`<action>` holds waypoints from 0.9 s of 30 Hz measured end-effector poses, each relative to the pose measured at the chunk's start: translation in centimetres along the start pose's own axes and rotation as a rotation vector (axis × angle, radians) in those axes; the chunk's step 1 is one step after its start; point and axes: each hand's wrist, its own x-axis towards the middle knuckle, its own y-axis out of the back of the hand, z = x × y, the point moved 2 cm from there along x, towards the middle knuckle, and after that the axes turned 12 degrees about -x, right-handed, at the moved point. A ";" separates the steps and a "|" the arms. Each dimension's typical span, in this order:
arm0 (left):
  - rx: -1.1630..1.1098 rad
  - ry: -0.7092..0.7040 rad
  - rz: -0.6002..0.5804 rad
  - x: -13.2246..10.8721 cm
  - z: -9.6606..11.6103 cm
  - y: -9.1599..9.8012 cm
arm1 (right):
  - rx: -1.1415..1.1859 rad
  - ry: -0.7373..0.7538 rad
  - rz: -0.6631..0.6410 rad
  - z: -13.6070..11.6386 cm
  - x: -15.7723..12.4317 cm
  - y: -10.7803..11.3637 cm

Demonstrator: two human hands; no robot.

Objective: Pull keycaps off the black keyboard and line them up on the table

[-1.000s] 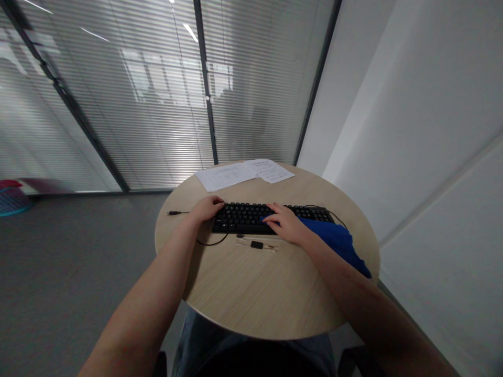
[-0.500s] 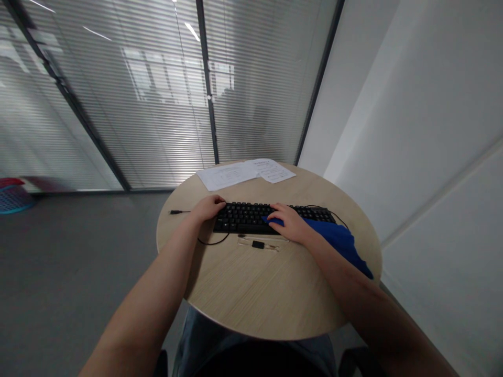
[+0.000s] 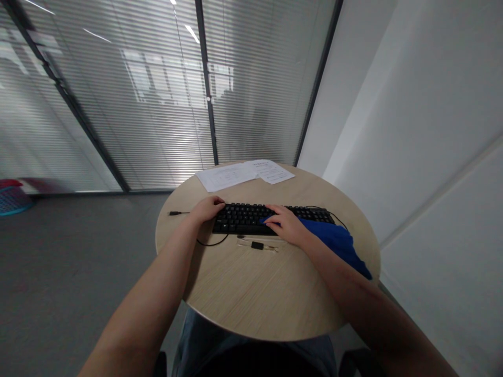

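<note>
Cloth [image 3: 334, 241] under right hand [image 3: 288, 225], barely shifted.

Keyboard [image 3: 251, 218] on table [image 3: 255, 298]; papers [image 3: 243, 174] behind; cloth [image 3: 338, 242] on right end; small item [image 3: 257, 245] before.

My right hand [image 3: 290, 225] has slid back a little along the keyboard [image 3: 243, 217], toward the left edge of the tabletop [image 3: 255, 293]. Half a second ago it sat a touch nearer the keyboard's right end; now it lies about where it was a second ago. My fingers [image 3: 275, 209] cover keys slightly further left than half a second ago. The fold of the blue cloth [image 3: 334, 241] under my palm came along, its front tip shifting the same small way across the keys. My head has tipped slightly, so the whole scene sits a shade differently in view.
</note>
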 end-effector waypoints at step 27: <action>-0.022 0.002 0.011 -0.1 0.2 0.1 | -0.004 -0.085 0.090 0.0 0.3 -0.2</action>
